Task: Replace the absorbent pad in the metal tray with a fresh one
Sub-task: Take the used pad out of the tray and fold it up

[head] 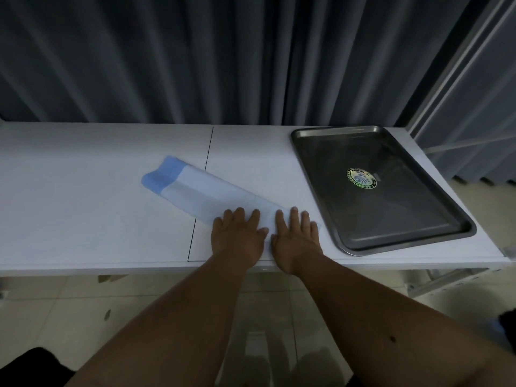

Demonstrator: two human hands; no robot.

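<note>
White bench (pixel 83 219) front edge: your flat, open hands (pixel 265 233) press the limp folded pad (pixel 201 191); pinch its corners.

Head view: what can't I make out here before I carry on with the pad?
- Near end of the pad: covered by the left hand and right hand, lying flat on it.
- Whether the pad is fresh or used: not visible.
- Sticker in the tray: print too small to read.
- Under the table: hidden by its top.
</note>
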